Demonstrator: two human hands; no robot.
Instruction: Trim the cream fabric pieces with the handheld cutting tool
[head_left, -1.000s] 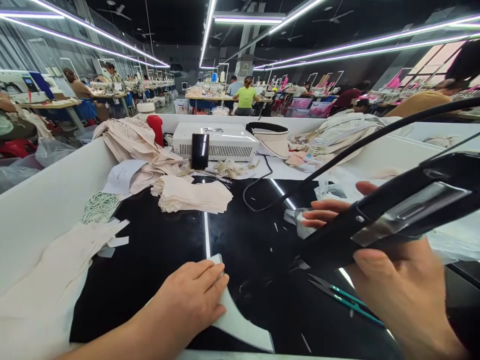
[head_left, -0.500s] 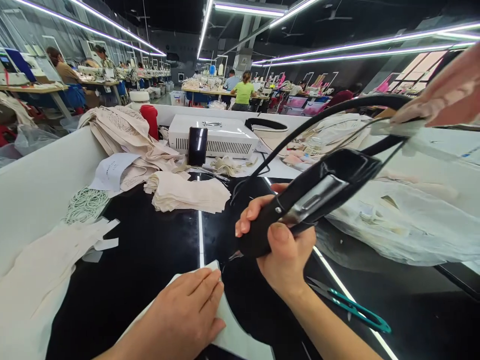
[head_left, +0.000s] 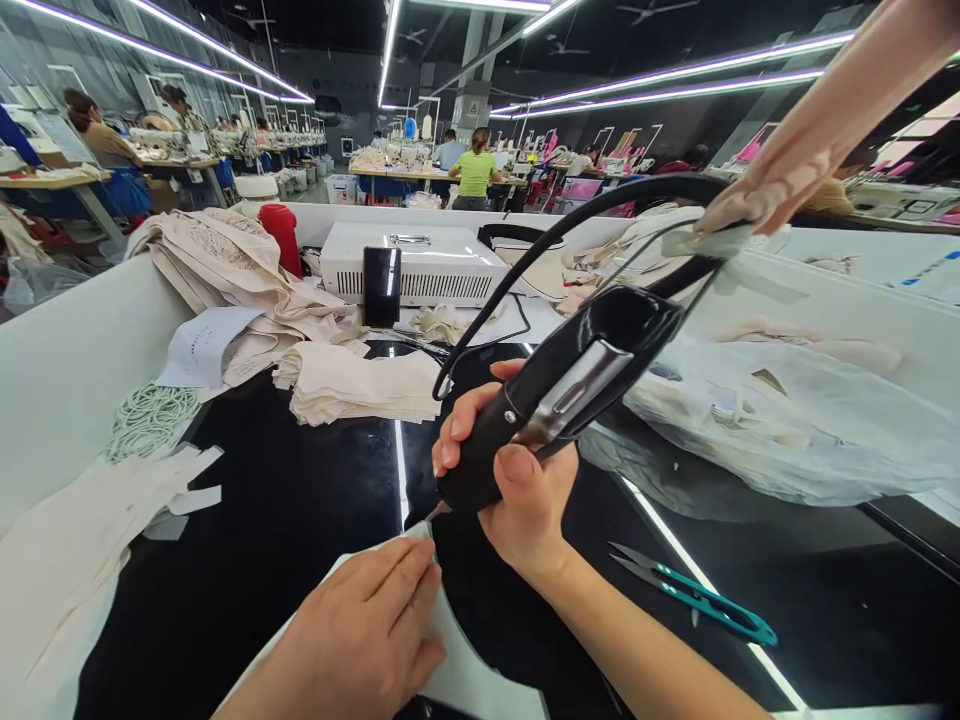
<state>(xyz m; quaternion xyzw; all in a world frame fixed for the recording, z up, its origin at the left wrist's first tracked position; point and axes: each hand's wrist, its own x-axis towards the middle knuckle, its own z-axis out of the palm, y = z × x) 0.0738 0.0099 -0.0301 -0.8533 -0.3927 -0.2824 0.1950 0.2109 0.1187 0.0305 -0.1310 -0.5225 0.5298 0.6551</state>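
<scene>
My right hand point(head_left: 529, 490) is wrapped round a black handheld tool point(head_left: 562, 390) with a silver strip, tilted down to the left. A black hose and a thin cord run from its upper end. The tool's small tip is at the upper corner of a pale fabric piece point(head_left: 480, 665) on the black tabletop. Flat on that fabric lies my left hand point(head_left: 367, 620), palm down, fingers stretched out and holding nothing. Teal-handled snips point(head_left: 697, 595) lie to the right of my right forearm.
Stacked cream pieces point(head_left: 360, 383), green cord point(head_left: 154, 418) and loose fabric point(head_left: 67, 540) lie at the left. Behind are a white box point(head_left: 420, 265) and a phone point(head_left: 382, 287). A plastic bag point(head_left: 787, 430) sits right. A pinkish strap-like thing point(head_left: 840, 120) hangs upper right.
My right hand has moved left with the black tool, bringing its tip to the fabric's corner. My left hand stays on the fabric. The camera view has shifted slightly.
</scene>
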